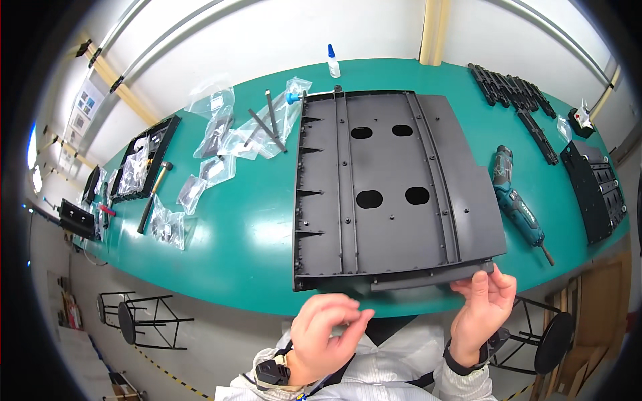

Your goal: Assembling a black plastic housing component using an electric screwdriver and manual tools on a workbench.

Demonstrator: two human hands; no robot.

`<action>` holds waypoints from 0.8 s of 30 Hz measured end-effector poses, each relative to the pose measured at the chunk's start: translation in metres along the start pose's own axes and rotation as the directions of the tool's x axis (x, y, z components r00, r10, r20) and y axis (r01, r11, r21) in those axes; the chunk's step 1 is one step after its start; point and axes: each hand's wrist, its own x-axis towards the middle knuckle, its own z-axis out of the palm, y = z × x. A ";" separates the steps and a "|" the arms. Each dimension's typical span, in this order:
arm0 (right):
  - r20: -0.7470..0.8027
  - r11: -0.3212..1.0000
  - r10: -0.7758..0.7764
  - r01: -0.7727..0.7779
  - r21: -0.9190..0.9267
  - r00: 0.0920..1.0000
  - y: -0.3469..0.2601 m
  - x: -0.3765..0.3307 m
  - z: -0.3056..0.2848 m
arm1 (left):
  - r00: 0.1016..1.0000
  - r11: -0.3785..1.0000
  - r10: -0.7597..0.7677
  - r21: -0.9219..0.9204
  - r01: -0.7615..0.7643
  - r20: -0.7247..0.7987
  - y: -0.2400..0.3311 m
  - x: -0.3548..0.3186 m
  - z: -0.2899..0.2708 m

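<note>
A large dark grey metal panel (381, 164) lies on the green table, with ribs running along it and several oval cut-outs. Along its near edge runs a narrow dark strip (428, 275). My right hand (483, 304) pinches the right end of this strip at the panel's near right corner. My left hand (331, 337) hovers just short of the near edge, its fingers loosely curved and apart, with nothing visible in them.
A teal power screwdriver (515, 200) lies right of the panel, near black rail parts (511, 90) and a black bracket assembly (592, 190). Leftward are plastic bags (217, 170), a hammer (155, 194) and a black tray (144, 157). A blue-capped bottle (333, 63) stands behind.
</note>
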 end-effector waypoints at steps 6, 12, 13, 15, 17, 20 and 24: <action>0.085 0.942 -0.156 0.174 -0.286 0.984 -0.003 0.003 -0.016 | 0.917 0.919 0.297 0.339 -0.200 -0.265 -0.006 0.013 -0.005; 0.323 0.585 -0.380 0.496 -0.642 0.867 -0.015 0.018 -0.025 | 0.933 0.951 0.147 0.305 -0.043 -0.327 -0.029 0.014 0.003; 0.371 0.395 -0.443 0.550 -0.736 0.816 -0.020 0.021 -0.021 | 0.935 0.966 0.153 0.250 -0.073 -0.321 -0.032 0.013 0.006; 0.402 0.355 -0.405 0.546 -0.758 0.821 -0.022 0.027 -0.024 | 0.934 0.975 0.109 0.218 -0.035 -0.341 -0.031 0.017 0.012; 0.412 0.525 -0.435 0.597 -0.606 0.801 -0.016 0.040 -0.026 | 0.948 0.999 -0.019 0.039 0.033 -0.318 -0.031 0.018 0.021; 0.481 0.784 -0.156 0.404 -0.470 0.863 -0.017 0.051 -0.028 | 0.930 0.999 -0.043 -0.004 0.045 -0.365 -0.034 0.017 0.031; 0.543 0.904 0.027 0.211 -0.371 0.840 -0.016 0.060 -0.032 | 0.907 1.000 -0.016 -0.006 0.014 -0.421 -0.038 0.019 0.034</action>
